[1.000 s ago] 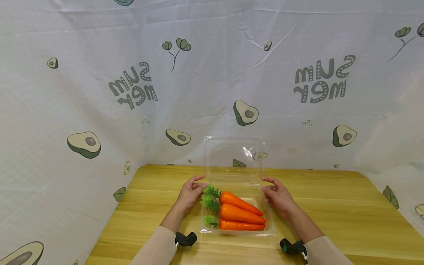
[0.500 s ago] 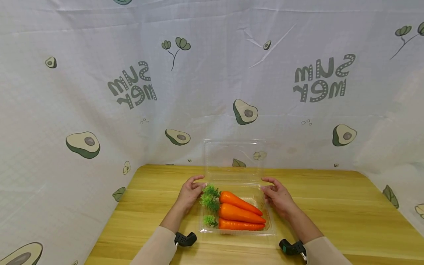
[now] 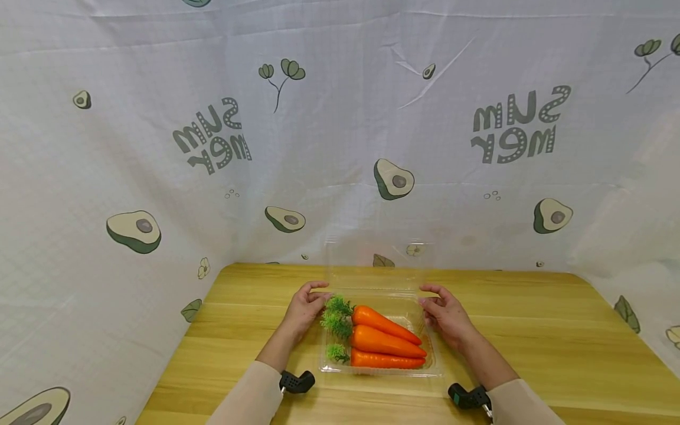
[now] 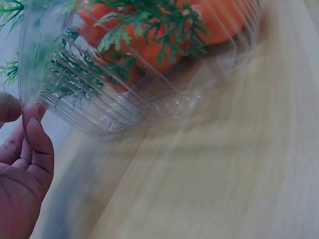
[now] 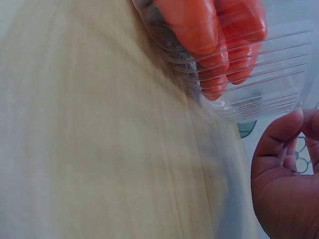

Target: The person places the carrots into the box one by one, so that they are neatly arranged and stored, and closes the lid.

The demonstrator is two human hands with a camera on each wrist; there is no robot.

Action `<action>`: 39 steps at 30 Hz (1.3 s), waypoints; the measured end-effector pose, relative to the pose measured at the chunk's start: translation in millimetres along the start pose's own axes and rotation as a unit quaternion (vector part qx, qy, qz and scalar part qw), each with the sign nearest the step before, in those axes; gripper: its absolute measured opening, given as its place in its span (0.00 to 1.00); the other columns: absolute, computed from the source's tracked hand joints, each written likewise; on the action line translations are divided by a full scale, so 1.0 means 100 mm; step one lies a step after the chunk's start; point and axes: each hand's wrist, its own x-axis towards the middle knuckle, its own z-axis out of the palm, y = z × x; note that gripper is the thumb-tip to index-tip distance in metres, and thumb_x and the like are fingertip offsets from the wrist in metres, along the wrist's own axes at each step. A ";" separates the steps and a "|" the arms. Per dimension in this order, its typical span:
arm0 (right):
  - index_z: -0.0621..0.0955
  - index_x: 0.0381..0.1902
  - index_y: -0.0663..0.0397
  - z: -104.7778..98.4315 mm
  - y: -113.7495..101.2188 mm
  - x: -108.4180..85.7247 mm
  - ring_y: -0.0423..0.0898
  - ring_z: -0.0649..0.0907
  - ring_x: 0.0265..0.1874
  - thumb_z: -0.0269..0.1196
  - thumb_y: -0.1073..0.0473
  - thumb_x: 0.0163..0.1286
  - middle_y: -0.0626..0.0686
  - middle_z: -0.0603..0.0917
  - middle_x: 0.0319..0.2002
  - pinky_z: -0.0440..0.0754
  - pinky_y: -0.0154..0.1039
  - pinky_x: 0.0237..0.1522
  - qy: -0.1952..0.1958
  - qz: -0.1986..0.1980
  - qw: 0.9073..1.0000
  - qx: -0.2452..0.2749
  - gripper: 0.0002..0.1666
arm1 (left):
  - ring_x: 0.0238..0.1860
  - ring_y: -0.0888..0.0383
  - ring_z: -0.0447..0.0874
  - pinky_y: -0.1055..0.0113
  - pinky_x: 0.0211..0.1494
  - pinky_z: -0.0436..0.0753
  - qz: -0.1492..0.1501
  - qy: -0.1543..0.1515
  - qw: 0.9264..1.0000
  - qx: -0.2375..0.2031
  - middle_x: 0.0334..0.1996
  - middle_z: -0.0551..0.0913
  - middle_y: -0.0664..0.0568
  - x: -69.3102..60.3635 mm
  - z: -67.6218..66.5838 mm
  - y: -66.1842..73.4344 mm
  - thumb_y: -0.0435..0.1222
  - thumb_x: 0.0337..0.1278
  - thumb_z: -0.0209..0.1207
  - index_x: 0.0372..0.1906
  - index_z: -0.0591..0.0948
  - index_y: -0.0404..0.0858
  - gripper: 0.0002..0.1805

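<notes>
A clear plastic clamshell container point(image 3: 379, 372) lies on the table with its lid point(image 3: 361, 265) raised at the back. In it are three orange carrots point(image 3: 386, 341), side by side, their leafy green tops point(image 3: 337, 323) to the left and tips to the right. My left hand point(image 3: 305, 308) pinches the container's rim at the back left corner; in the left wrist view its thumb point(image 4: 40, 137) presses against the clear rim. At the back right corner my right hand point(image 3: 448, 314) pinches the rim too, thumb point(image 5: 280, 132) against the plastic in the right wrist view.
The wooden table point(image 3: 531, 330) extends to both sides of the container. Behind it hangs a pale cloth point(image 3: 340, 118) printed with avocados and lettering. A black wrist-worn device point(image 3: 297, 382) sits at each sleeve cuff.
The container's lid has tilted further back, its top edge now lower in the head view. Both hands and the carrots have stayed in place.
</notes>
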 end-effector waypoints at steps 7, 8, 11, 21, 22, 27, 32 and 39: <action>0.71 0.58 0.48 -0.01 0.02 0.00 0.39 0.75 0.25 0.56 0.62 0.80 0.44 0.75 0.32 0.79 0.27 0.31 -0.002 -0.001 1.000 0.003 0.13 | 0.29 0.63 0.77 0.71 0.33 0.76 0.007 -0.002 1.000 0.001 0.34 0.87 0.60 0.00 0.01 0.00 0.31 0.70 0.60 0.59 0.76 0.32 0.16; 0.70 0.59 0.48 -0.01 0.01 0.00 0.39 0.75 0.26 0.56 0.62 0.80 0.44 0.75 0.32 0.79 0.27 0.31 -0.004 -0.001 1.000 0.001 0.14 | 0.29 0.63 0.77 0.71 0.32 0.76 0.008 -0.002 1.000 -0.002 0.34 0.87 0.60 0.00 0.01 0.01 0.30 0.70 0.60 0.58 0.76 0.31 0.16; 0.68 0.61 0.51 -0.01 0.01 0.00 0.39 0.75 0.25 0.56 0.61 0.80 0.43 0.75 0.30 0.79 0.28 0.31 -0.004 -0.002 1.000 0.006 0.16 | 0.28 0.64 0.76 0.71 0.32 0.75 0.014 -0.005 1.000 -0.006 0.33 0.86 0.59 0.01 0.02 0.01 0.28 0.70 0.59 0.55 0.74 0.31 0.13; 0.71 0.58 0.51 -0.01 0.04 -0.01 0.43 0.77 0.36 0.58 0.56 0.79 0.47 0.76 0.39 0.82 0.31 0.35 0.034 0.015 0.998 -0.054 0.14 | 0.38 0.62 0.78 0.69 0.39 0.76 0.024 0.012 0.999 0.038 0.47 0.85 0.40 -0.05 0.03 0.03 0.30 0.74 0.54 0.51 0.76 0.33 0.08; 0.72 0.57 0.50 -0.01 0.03 -0.02 0.44 0.76 0.37 0.58 0.57 0.79 0.48 0.76 0.40 0.82 0.31 0.35 0.038 0.019 0.997 -0.059 0.13 | 0.37 0.61 0.78 0.68 0.39 0.76 0.018 0.008 0.999 0.027 0.47 0.84 0.41 -0.06 0.03 0.02 0.31 0.75 0.52 0.51 0.77 0.33 0.08; 0.74 0.55 0.48 -0.01 0.02 -0.04 0.44 0.77 0.39 0.56 0.62 0.80 0.47 0.77 0.42 0.83 0.29 0.38 0.039 0.027 0.998 -0.043 0.10 | 0.35 0.60 0.71 0.68 0.39 0.73 -0.011 -0.018 0.999 -0.043 0.44 0.77 0.53 -0.06 0.02 0.00 0.39 0.78 0.50 0.56 0.76 0.34 0.14; 0.75 0.57 0.48 -0.03 0.01 -0.08 0.42 0.78 0.37 0.55 0.58 0.81 0.45 0.77 0.41 0.83 0.30 0.38 0.032 0.029 0.999 -0.022 0.11 | 0.32 0.60 0.66 0.69 0.35 0.70 -0.012 -0.042 0.998 -0.041 0.34 0.72 0.57 -0.10 -0.01 -0.02 0.40 0.75 0.54 0.62 0.73 0.32 0.20; 0.67 0.71 0.56 -0.07 -0.05 -0.21 0.40 0.79 0.35 0.48 0.52 0.84 0.44 0.77 0.45 0.82 0.28 0.37 0.013 0.036 0.999 -0.011 0.25 | 0.34 0.61 0.69 0.68 0.37 0.74 -0.015 -0.043 0.999 -0.025 0.40 0.77 0.56 -0.15 -0.04 0.00 0.41 0.73 0.58 0.63 0.75 0.32 0.22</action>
